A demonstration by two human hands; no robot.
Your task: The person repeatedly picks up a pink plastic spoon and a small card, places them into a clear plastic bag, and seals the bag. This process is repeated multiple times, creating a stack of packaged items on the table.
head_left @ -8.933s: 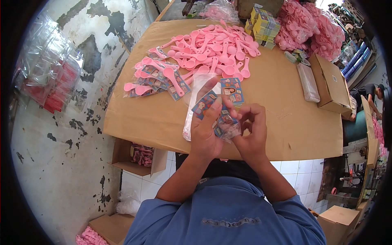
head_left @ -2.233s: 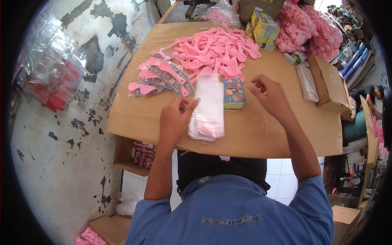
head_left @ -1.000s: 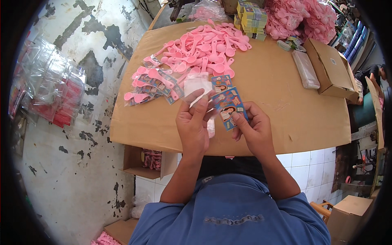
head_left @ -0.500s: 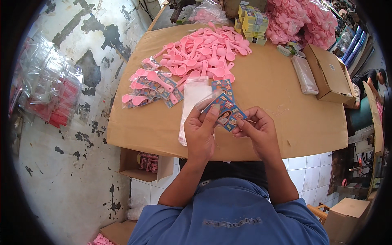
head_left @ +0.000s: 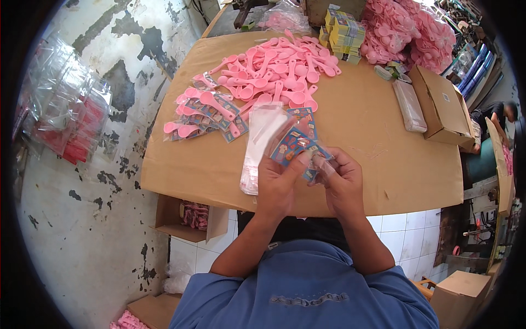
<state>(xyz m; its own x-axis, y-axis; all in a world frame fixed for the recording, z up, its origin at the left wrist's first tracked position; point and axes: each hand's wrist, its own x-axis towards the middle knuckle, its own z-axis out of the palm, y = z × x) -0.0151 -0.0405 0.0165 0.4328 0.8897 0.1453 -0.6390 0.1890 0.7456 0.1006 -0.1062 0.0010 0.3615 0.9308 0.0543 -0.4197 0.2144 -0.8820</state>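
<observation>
A blue printed card (head_left: pixel 295 147) in a clear plastic bag is held between both hands over the table's near part. My left hand (head_left: pixel 278 178) pinches it, thumb on top of the card. At the card's right end, my right hand (head_left: pixel 342 178) grips the clear bag (head_left: pixel 322 159) between thumb and fingers. Just beyond lies another blue card (head_left: pixel 304 122) on the table. A stack of clear plastic bags (head_left: pixel 255 148) lies beside my left hand. Farther left are packed pink measuring spoons (head_left: pixel 211 104) with blue cards; a pile of loose pink spoons (head_left: pixel 274 68) covers the back.
Bundled yellow card stacks (head_left: pixel 345 33) and large bags of pink spoons (head_left: pixel 392 30) stand at the back. On the right are a cardboard box (head_left: pixel 441 107) and a pack of clear bags (head_left: pixel 409 107). Bags hang on the left wall (head_left: pixel 71 115). Another person (head_left: pixel 496 112) is at far right.
My right hand has shifted from the card's corner onto the bag's edge. The left thumb has slid toward the card's right end, and the card now sits farther inside the plastic.
</observation>
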